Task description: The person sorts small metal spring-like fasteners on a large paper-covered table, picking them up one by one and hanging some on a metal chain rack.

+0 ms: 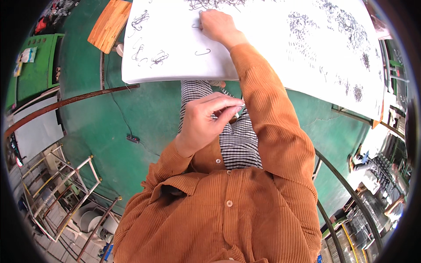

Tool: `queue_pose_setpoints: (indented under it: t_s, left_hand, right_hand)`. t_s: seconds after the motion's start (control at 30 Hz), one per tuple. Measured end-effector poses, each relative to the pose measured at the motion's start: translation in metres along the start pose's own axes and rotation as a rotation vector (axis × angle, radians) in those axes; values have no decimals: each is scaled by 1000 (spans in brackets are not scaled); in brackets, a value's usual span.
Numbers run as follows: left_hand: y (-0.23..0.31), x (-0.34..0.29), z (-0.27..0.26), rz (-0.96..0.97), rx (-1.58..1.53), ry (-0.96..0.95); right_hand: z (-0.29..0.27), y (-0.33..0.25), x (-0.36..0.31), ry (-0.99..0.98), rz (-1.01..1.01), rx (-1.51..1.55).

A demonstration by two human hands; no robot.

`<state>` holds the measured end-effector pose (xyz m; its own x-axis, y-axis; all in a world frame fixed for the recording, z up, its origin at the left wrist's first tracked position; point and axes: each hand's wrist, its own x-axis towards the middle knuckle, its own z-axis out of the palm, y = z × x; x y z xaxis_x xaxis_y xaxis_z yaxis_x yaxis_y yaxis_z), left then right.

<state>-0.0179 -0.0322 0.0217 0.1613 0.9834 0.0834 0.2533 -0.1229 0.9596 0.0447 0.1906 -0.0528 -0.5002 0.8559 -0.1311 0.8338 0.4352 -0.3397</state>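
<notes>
My left hand [202, 120] is raised in front of my lap, short of the table edge. Its thumb and forefinger are pinched together, and what they hold is too small to make out. Stretched forward, my right hand [217, 27] is low over the white table [175, 72], fingers bent and closed at their tips. Whatever those tips grip is hidden. Beside them a dark hook-shaped piece [195, 26] partly shows. A single dark hook [202, 52] rests nearer to me. Just beyond the hand is a tangled heap of dark hooks [219, 4].
Small clusters of hooks [159, 58] dot the table's left part; many small dark pieces [346, 26] are scattered over its right. A wooden stool [109, 25] stands left of the table. A power strip [133, 139] with its cord lies on the green floor. A metal frame [66, 188] stands lower left.
</notes>
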Motion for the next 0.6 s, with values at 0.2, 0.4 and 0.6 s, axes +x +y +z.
queue_pose_setpoints:
  t_s: [0.2,0.4,0.6]
  left_hand:
    - [-8,1,2,15,-25,-24]
    - [-14,6,5,10,-12,-105]
    - [-27,3,16,-105,-100,-46]
  right_hand:
    - [5,45,-52,397,-121,269]
    - [-15,42,-178,399,198,801]
    - [-7,14,-259,391,213,1400]
